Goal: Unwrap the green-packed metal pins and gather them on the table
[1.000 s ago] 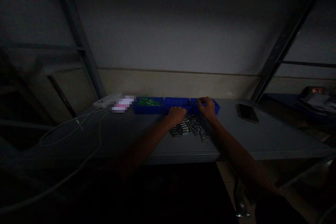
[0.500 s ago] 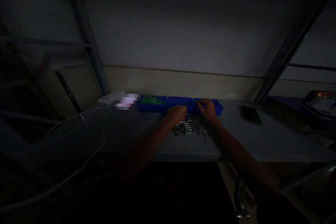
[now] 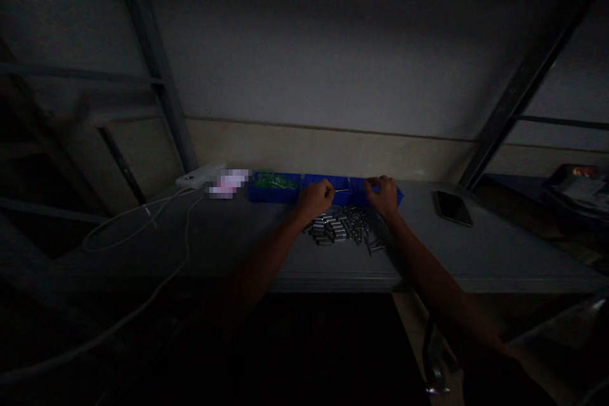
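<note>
My left hand (image 3: 316,199) is closed in a pinch on a thin metal rod (image 3: 342,190), which points right across the front of the blue bins. Whether the rod has a thread is too dark to see. At the right-hand blue bin (image 3: 400,195), my right hand (image 3: 383,196) has thumb and forefinger curled toward each other; anything between their tips is too small to make out. Below both hands lies a heap of short metal cylinders (image 3: 338,228) and thin screw-like pieces (image 3: 360,223). The middle blue bin (image 3: 326,179) is partly behind my left hand.
Green plastic wrapping (image 3: 273,181) fills the left blue bin (image 3: 266,195). A phone (image 3: 453,208) lies on the grey table (image 3: 333,269) to the right. At left are a white power strip (image 3: 200,176) and loose cables (image 3: 187,238). Metal posts (image 3: 174,114) and a wall stand behind.
My left hand has risen slightly and moved left, bringing the thin metal rod into view. My right hand has shifted a little right, its thumb and forefinger now forming a loop.
</note>
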Demonstrator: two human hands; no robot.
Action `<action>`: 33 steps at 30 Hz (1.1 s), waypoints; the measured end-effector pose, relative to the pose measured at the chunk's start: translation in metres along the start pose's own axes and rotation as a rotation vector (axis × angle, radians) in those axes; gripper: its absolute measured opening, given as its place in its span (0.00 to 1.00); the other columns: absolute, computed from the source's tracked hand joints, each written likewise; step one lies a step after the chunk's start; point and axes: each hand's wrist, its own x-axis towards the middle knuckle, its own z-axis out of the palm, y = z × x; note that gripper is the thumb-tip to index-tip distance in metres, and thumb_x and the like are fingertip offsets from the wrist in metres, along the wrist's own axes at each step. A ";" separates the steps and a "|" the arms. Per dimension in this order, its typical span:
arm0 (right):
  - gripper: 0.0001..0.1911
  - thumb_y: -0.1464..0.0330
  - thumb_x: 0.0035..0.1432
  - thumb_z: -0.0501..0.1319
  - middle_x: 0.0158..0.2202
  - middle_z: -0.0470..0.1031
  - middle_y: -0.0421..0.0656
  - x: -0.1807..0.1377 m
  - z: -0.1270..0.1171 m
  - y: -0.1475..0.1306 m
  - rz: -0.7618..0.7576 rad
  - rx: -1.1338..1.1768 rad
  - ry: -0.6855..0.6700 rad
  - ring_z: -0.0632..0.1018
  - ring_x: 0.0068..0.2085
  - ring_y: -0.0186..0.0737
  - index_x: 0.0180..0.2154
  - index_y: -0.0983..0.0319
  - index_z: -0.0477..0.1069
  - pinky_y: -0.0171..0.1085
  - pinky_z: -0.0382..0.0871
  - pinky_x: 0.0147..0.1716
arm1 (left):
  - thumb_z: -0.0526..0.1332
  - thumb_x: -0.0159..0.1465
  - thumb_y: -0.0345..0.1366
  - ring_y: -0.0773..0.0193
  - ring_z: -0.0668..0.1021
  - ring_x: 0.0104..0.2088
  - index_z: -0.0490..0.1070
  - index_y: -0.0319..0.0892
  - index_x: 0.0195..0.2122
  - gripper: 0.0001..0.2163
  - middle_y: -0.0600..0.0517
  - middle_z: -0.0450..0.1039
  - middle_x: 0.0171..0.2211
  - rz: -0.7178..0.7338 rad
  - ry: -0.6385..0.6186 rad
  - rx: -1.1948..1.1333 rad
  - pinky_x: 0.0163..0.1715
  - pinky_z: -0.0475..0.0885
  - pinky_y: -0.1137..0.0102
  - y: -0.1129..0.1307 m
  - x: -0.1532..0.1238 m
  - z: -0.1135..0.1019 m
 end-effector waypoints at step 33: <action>0.19 0.59 0.59 0.54 0.46 0.73 0.51 -0.011 0.003 -0.029 -0.149 0.018 -0.393 0.74 0.46 0.46 0.45 0.64 0.71 0.42 0.65 0.48 | 0.48 0.65 0.34 0.59 0.74 0.42 0.68 0.40 0.34 0.11 0.44 0.74 0.38 -0.209 0.339 0.117 0.46 0.64 0.66 -0.038 0.017 -0.035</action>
